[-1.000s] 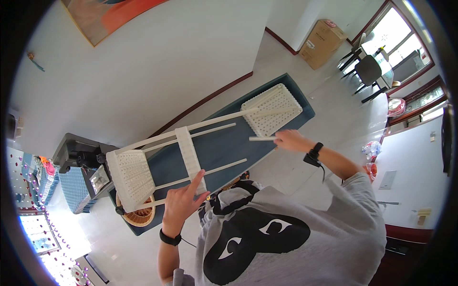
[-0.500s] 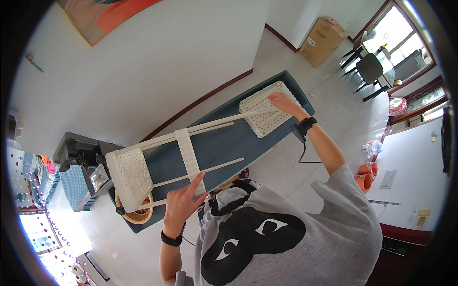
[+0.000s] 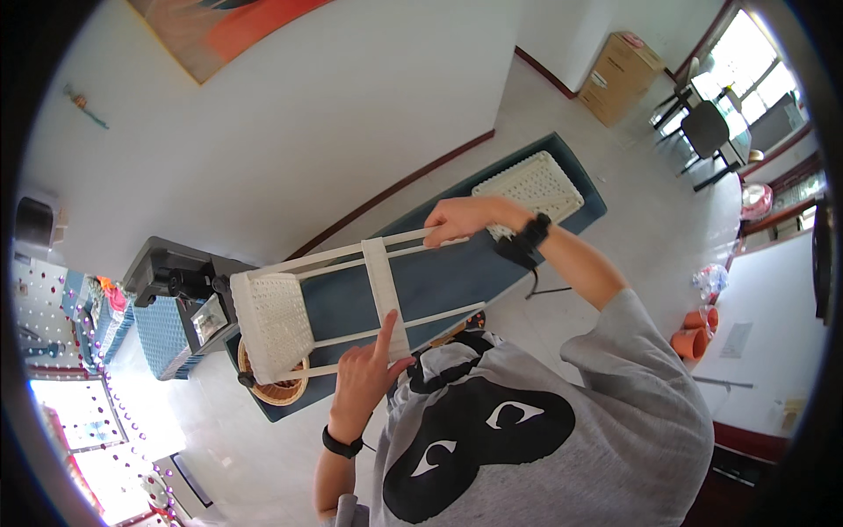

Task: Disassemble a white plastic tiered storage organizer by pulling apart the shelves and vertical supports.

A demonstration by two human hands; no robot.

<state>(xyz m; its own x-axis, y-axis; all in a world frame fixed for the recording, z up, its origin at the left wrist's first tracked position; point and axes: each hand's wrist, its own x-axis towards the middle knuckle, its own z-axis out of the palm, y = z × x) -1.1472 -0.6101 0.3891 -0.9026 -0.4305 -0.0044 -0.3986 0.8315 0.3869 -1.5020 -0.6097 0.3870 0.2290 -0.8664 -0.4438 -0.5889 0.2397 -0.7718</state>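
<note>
Nearer the counter's (image 3: 430, 290) far edge, our right hand (image 3: 448, 227) grasps pale rods (image 3: 407, 237), best held straight, while our left hand (image 3: 362, 373), grip unclear, touches the crosspiece (image 3: 380, 277).

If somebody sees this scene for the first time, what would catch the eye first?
Probably the cream plastic frame at centre, above a long dark-blue surface, with the left hand at its crossbar's near end and the right hand at its upper rails. Next, perhaps, the black print with white eyes on the grey shirt, lower centre.
</note>
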